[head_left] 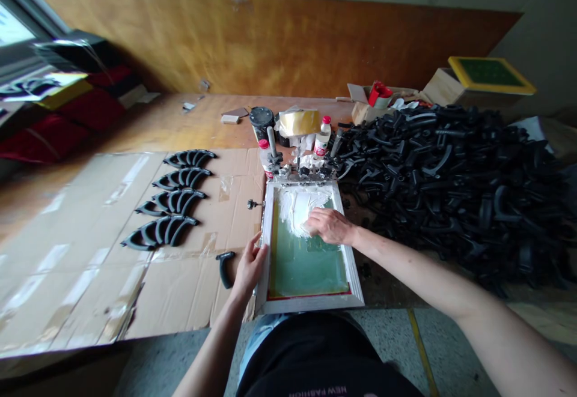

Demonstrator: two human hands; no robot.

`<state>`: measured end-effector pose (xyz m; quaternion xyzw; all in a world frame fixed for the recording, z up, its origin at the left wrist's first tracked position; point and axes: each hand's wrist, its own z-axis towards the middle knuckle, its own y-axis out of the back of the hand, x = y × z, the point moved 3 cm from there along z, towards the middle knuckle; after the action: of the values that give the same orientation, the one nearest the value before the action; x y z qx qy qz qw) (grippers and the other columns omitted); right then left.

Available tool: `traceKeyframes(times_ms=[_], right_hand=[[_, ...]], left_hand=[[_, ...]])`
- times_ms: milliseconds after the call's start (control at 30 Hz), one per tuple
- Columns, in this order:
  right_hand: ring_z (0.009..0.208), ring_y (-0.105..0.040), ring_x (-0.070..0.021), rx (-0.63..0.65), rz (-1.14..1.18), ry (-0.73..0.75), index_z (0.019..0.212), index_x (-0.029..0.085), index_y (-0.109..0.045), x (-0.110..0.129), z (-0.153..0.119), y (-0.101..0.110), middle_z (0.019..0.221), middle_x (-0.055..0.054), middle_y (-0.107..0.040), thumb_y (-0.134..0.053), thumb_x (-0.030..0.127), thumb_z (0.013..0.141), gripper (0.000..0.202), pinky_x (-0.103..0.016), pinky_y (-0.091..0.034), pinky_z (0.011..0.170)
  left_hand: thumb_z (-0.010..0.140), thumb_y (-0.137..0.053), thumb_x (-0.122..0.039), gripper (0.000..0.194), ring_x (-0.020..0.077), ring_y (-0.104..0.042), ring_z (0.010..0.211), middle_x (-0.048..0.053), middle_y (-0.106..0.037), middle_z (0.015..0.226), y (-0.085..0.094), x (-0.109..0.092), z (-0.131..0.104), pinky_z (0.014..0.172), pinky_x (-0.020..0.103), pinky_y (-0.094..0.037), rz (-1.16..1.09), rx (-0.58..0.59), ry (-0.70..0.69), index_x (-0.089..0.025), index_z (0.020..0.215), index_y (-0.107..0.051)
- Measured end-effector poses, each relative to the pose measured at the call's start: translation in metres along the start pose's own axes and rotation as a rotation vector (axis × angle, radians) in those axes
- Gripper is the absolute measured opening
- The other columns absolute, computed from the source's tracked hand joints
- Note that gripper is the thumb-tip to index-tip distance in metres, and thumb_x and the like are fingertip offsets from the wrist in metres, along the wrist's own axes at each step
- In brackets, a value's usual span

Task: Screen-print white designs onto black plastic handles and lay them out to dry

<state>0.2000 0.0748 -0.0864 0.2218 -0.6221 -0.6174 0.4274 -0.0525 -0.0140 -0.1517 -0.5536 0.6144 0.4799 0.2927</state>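
Observation:
A silver-framed screen (306,271) with green mesh lies in front of me, clamped at its far edge by a metal hinge fixture (304,173). Thick white paste (297,205) is spread over its upper part. My right hand (331,225) is closed at the paste's lower right edge, its fingers bent down; what they hold, if anything, is hidden. At the frame's left side rests my left hand (252,263), its fingers and thumb against the edge. A single black curved handle (226,269) lies on the cardboard just left of that hand.
Four rows of black curved parts (160,232) lie on the cardboard (184,289). A large heap of black parts (433,175) fills the right side. Behind the screen stand a dark tub (261,122), a red-capped bottle (322,139) and a yellow-taped bundle (298,122).

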Motion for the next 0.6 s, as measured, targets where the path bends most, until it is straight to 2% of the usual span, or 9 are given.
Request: traceKeyframes(times_ms=[100, 233, 333, 433, 500, 600], right_hand=[[0.084, -0.058, -0.0197, 0.003, 0.073, -0.051, 0.079, 0.019, -0.063, -0.009, 0.003, 0.01, 0.083, -0.004, -0.065, -0.057, 0.006, 0.078, 0.015, -0.028, -0.042, 0.075], [0.092, -0.057, -0.0225, -0.14, 0.017, -0.162, 0.087, 0.017, -0.066, -0.009, 0.009, 0.003, 0.091, -0.007, -0.066, -0.053, 0.002, 0.08, 0.022, -0.03, -0.043, 0.079], [0.096, -0.056, -0.024, -0.137, 0.001, -0.08, 0.093, 0.016, -0.067, 0.003, 0.0, -0.008, 0.094, -0.009, -0.066, -0.053, 0.002, 0.08, 0.024, -0.032, -0.044, 0.083], [0.089, -0.058, -0.0213, -0.116, 0.049, -0.053, 0.092, 0.018, -0.068, 0.004, -0.001, -0.003, 0.089, -0.006, -0.066, -0.061, 0.012, 0.085, 0.012, -0.031, -0.045, 0.08], [0.086, -0.06, -0.0197, -0.168, 0.079, -0.161, 0.098, 0.02, -0.07, -0.008, 0.011, 0.01, 0.091, -0.004, -0.068, -0.066, 0.021, 0.087, 0.012, -0.029, -0.045, 0.078], [0.091, -0.063, -0.0191, -0.261, 0.088, -0.383, 0.128, 0.028, -0.062, -0.036, 0.037, 0.036, 0.106, -0.002, -0.07, -0.073, 0.027, 0.084, 0.045, -0.027, -0.046, 0.08]], left_hand=[[0.077, -0.062, -0.063, 0.075, 0.0199, -0.065, 0.075, 0.005, -0.072, 0.087, 0.0, -0.004, -0.003, 0.066, 0.029, -0.05, 0.003, -0.018, 0.008, -0.02, 0.138, -0.054], [0.075, -0.064, -0.063, 0.076, 0.0204, -0.066, 0.074, 0.007, -0.073, 0.089, 0.001, -0.012, -0.007, 0.063, 0.028, -0.05, -0.018, -0.024, 0.024, -0.018, 0.136, -0.055], [0.072, -0.066, -0.065, 0.078, 0.0208, -0.066, 0.072, 0.006, -0.074, 0.087, 0.002, -0.016, -0.009, 0.059, 0.027, -0.049, -0.032, -0.031, 0.033, -0.019, 0.135, -0.056], [0.07, -0.066, -0.066, 0.08, 0.0194, -0.065, 0.069, 0.005, -0.073, 0.083, 0.004, -0.019, -0.01, 0.057, 0.026, -0.047, -0.026, -0.029, 0.035, -0.019, 0.134, -0.056], [0.071, -0.067, -0.065, 0.081, 0.018, -0.063, 0.066, 0.003, -0.072, 0.08, 0.007, -0.024, -0.011, 0.055, 0.025, -0.045, -0.032, -0.006, 0.04, -0.02, 0.137, -0.054], [0.072, -0.067, -0.065, 0.084, 0.0172, -0.062, 0.064, 0.002, -0.072, 0.082, 0.014, -0.041, -0.017, 0.053, 0.025, -0.045, -0.091, 0.059, 0.038, -0.024, 0.143, -0.047]])
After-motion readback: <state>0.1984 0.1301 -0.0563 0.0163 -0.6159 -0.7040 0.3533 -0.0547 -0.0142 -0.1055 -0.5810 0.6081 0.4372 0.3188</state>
